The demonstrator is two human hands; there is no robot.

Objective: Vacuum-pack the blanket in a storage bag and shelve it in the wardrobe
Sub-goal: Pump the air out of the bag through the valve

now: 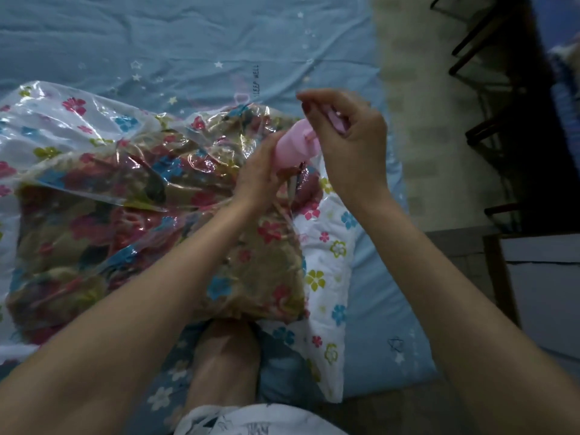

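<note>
two hands work at a pink hand pump [293, 146] over the storage bag [94, 127]. left hand [262, 172] is curled round the pump's barrel from below/left, gripping it, w/ the barrel tilted up toward the right hand. right hand [348, 133] sits just above and to the right of the left one, fingers bent, pinching the pump's pink handle [337, 120], which is up off the barrel; thin rod shows btwn barrel top and the fingers.

pump's lower end goes down to the bag right under the left hand; exact contact pt is hidden by the hand and shiny plastic.

bag is clear plastic printed w/ pink, blue and green flowers, lying on a light blue bed [188, 42] w/ small star print. blanket [125, 233], brownish w/ red/blue floral pattern, is inside the bag, left of and below the left hand. bag's loose end spreads out far left of the hands, wrinkled and puffed; its white flowered edge [332, 268] lies below the right hand.

person's knee [226, 356] shows below the hands, btwn the forearms, touching the bag's near edge. dark frame furniture [502, 105] stands to the right of the right hand, off the bed.
</note>
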